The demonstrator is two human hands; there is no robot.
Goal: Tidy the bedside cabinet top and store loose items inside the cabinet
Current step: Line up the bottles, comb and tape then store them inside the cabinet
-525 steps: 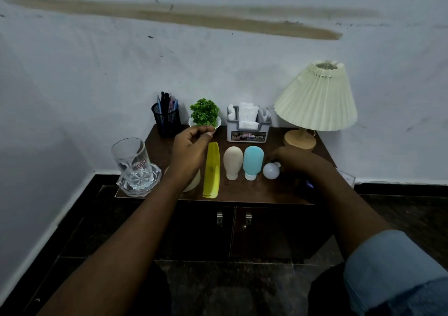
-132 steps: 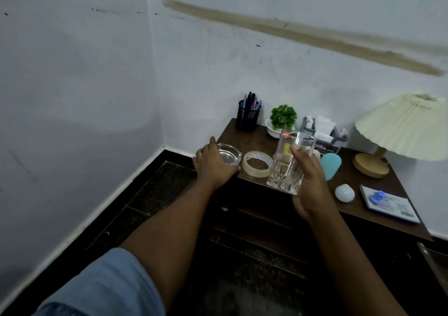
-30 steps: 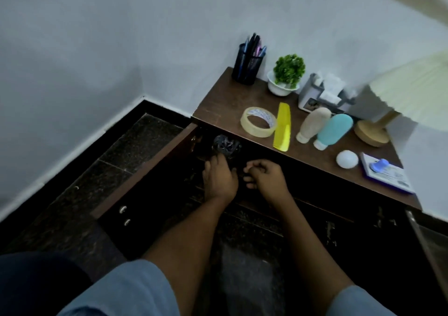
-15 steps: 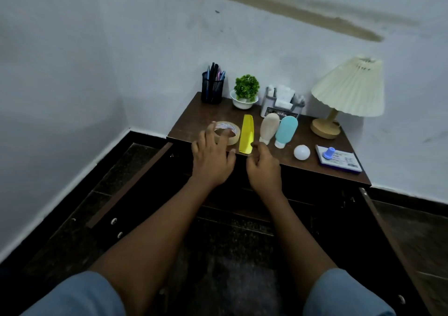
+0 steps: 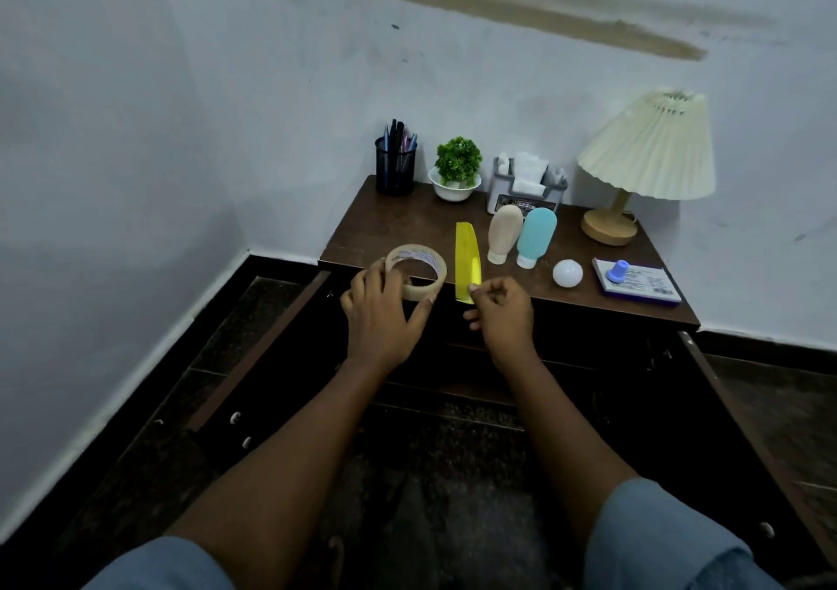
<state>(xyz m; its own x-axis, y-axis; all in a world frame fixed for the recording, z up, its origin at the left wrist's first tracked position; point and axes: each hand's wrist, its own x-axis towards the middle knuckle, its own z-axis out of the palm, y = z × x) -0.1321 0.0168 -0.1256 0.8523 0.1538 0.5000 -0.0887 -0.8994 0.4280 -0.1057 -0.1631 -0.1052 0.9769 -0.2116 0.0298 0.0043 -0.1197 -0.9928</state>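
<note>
The brown cabinet top carries a yellow comb, a beige bottle, a blue bottle and a small white ball. My left hand grips a tape roll at the cabinet's front edge, tilted and partly lifted. My right hand pinches the near end of the comb with thumb and forefinger. Both cabinet doors stand open below; the inside is dark.
At the back stand a pen holder, a small potted plant, a tissue organiser and a pleated lamp. A stamp on a card lies at the right. The left door swings out over the dark floor.
My left hand has closed round the tape roll and raised it at the front edge. My right hand has moved onto the comb's near end and pinched it.
</note>
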